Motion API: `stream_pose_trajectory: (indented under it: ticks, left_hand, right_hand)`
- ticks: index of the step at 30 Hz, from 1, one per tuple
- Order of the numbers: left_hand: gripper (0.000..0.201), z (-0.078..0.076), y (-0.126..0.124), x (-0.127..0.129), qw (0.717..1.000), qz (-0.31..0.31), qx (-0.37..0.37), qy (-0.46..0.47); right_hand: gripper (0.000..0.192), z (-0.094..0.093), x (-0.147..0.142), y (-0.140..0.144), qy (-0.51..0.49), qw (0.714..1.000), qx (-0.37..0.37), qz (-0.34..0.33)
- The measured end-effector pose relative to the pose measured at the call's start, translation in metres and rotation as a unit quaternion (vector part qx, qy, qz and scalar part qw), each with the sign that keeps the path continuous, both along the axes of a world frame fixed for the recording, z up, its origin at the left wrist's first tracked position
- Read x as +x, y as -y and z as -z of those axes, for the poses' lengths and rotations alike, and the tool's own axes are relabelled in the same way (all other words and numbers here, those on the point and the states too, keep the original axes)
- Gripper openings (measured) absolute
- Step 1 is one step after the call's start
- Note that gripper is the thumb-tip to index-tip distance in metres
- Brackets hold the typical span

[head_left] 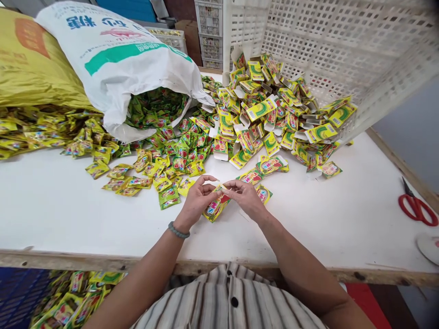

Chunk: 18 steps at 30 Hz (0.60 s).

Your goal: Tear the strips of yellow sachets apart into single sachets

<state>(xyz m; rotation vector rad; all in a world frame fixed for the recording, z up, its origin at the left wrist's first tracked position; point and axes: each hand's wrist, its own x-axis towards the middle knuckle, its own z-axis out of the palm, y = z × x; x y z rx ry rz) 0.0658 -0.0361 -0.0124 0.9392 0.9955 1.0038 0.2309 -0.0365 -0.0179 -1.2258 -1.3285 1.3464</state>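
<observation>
The left hand (196, 197) and the right hand (246, 195) met over the white desk (55, 205), fingers pinched on the top edge of one small box (215, 206) — best held lightly at the corners, so the thin card would not crease.

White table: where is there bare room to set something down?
The white table is bare at front left, below the sachets, and at right between the cartons and red scissors. The middle back is crowded, around both hands too.
</observation>
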Motion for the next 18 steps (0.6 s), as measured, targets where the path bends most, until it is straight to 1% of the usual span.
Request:
stream_pose_trajectory:
  ticks: [2, 6, 9, 11, 13, 16, 18]
  left_hand:
    - [0.056, 0.0, 0.0, 0.0, 1.0, 0.011, 0.001, 0.0]
    - [0.055, -0.002, 0.001, 0.0, 1.0, 0.014, -0.011, -0.002]
    - [0.056, -0.003, 0.001, -0.001, 1.0, 0.014, -0.018, 0.001]
    - [0.056, -0.003, 0.0, -0.002, 1.0, 0.005, -0.015, 0.003]
    - [0.056, -0.002, -0.001, -0.003, 1.0, -0.009, -0.012, 0.003]
    - [0.055, -0.001, -0.002, -0.003, 1.0, -0.015, -0.014, 0.004]
    - [0.054, -0.001, -0.001, -0.002, 1.0, -0.011, -0.014, 0.003]
  right_hand:
    - [0.028, 0.002, 0.0, 0.0, -0.022, 1.0, -0.013, -0.001]
    - [0.029, 0.005, 0.002, -0.002, -0.071, 0.996, -0.042, 0.032]
    - [0.029, 0.004, 0.004, -0.002, -0.071, 0.996, -0.04, 0.026]
    - [0.029, 0.0, 0.004, 0.0, -0.041, 0.999, -0.017, -0.003]
    - [0.027, -0.005, 0.002, 0.002, 0.011, 0.999, 0.028, -0.018]
    - [0.021, -0.008, -0.002, 0.006, 0.094, 0.99, 0.106, 0.006]
    - [0.021, -0.006, -0.002, 0.006, 0.105, 0.987, 0.12, 0.033]
